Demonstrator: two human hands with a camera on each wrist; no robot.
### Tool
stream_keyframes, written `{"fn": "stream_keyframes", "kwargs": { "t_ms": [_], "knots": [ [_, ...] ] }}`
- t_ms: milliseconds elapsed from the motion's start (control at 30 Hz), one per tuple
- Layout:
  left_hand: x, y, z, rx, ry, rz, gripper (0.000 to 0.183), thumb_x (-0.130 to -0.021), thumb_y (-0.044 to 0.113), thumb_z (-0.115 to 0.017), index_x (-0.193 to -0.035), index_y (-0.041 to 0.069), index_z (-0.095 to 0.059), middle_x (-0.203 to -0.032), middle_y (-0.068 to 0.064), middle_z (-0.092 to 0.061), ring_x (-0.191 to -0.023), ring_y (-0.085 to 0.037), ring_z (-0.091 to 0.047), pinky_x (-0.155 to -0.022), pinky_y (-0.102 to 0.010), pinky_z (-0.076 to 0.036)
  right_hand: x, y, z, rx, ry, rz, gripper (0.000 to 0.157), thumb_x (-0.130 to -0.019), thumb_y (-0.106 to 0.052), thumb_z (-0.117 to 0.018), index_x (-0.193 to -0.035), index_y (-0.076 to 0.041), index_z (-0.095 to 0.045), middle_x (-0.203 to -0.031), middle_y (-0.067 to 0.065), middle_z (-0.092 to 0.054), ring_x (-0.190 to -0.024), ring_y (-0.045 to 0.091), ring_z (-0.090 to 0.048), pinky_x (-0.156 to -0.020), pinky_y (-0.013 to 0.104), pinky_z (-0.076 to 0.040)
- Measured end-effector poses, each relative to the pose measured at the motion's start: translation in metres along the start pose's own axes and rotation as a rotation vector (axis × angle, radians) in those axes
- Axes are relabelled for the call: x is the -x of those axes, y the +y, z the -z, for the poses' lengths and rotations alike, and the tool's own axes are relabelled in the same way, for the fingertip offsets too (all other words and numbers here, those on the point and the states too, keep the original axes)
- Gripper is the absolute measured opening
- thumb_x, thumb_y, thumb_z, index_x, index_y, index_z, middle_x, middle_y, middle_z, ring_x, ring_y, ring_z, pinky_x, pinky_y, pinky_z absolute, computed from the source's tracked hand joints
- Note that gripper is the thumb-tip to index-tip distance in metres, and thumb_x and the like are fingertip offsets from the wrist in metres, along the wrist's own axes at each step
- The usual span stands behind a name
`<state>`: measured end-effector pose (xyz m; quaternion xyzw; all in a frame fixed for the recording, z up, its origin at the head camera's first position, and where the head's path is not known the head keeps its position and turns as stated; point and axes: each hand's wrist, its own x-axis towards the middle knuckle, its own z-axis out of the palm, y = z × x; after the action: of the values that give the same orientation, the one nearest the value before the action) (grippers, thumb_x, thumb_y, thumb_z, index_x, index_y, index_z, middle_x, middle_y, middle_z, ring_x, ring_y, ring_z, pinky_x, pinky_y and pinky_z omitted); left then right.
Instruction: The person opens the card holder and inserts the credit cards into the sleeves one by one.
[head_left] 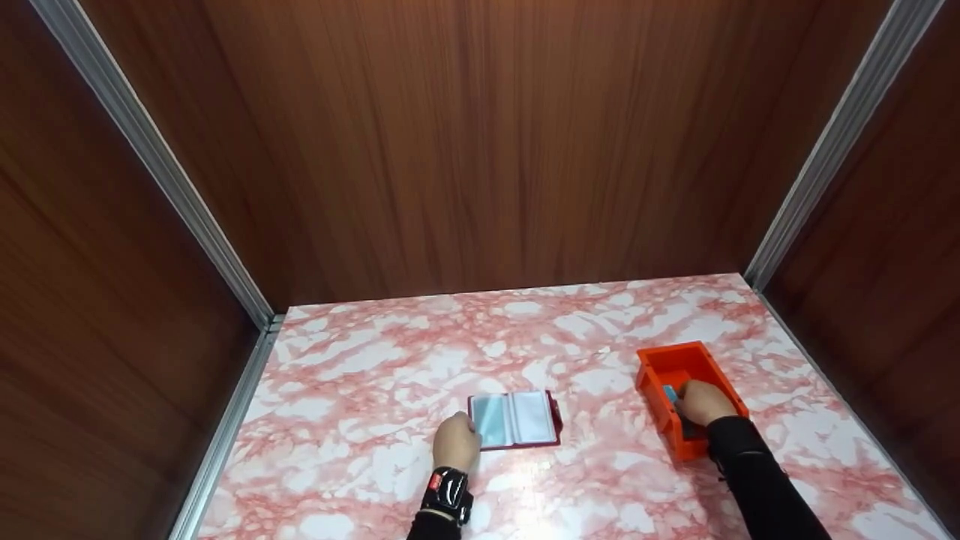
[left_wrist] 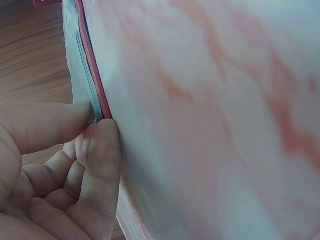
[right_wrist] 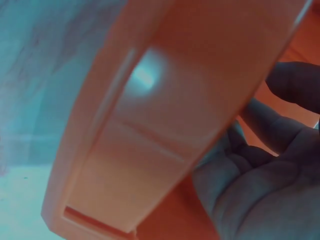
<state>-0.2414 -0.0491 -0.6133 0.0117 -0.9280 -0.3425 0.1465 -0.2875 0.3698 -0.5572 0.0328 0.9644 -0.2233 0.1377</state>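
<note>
An open card holder (head_left: 532, 417) with a red cover and clear plastic sleeves lies on the table. My left hand (head_left: 456, 442) is at its left side. In the left wrist view, the thumb and forefinger of the left hand (left_wrist: 75, 150) pinch the holder's red edge (left_wrist: 92, 60) and its sleeves. My right hand (head_left: 705, 403) reaches inside an orange bin (head_left: 675, 352) with curled fingers. A small blue card-like piece (head_left: 670, 392) shows beside its fingertips. In the right wrist view, the bin's wall (right_wrist: 150, 115) hides the fingertips of the right hand (right_wrist: 265, 185), so their contact is unclear.
The table (head_left: 390, 360) has a pink and white marbled top. Brown wood-grain panels (head_left: 487, 150) stand at the back and both sides, with metal rails (head_left: 825, 142) at the corners. Something dark lies low in the bin near the right wrist.
</note>
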Motion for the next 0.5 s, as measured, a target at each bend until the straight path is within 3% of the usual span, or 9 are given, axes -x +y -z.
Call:
{"fn": "stream_keyframes", "kwargs": {
  "t_ms": [333, 500],
  "knots": [
    [-0.0005, -0.0015, -0.0027, 0.001, 0.016, -0.009, 0.017, -0.067, -0.005, -0.069, -0.069, 0.008, -0.058, -0.065, -0.005, -0.059, -0.063, -0.029, -0.06, -0.06, -0.042, -0.047, 0.0027, 0.0002, -0.0008, -0.008, -0.004, -0.002, 0.015, -0.092, -0.005, -0.055, -0.097, 0.008, -0.057, -0.084, 0.015, -0.056, -0.079, 0.031, -0.054, -0.08, 0.047, -0.045],
    [-0.0002, -0.0005, -0.0021, 0.011, 0.004, 0.01, 0.017, -0.069, -0.005, -0.069, -0.07, 0.008, -0.058, -0.066, -0.005, -0.059, -0.063, -0.029, -0.06, -0.061, -0.043, -0.047, 0.0036, -0.0009, -0.0031, 0.0, 0.021, 0.011, 0.01, -0.09, -0.003, -0.054, -0.081, 0.0, -0.057, -0.07, 0.009, -0.048, -0.07, 0.028, -0.051, -0.072, 0.041, -0.042]
  ]
}}
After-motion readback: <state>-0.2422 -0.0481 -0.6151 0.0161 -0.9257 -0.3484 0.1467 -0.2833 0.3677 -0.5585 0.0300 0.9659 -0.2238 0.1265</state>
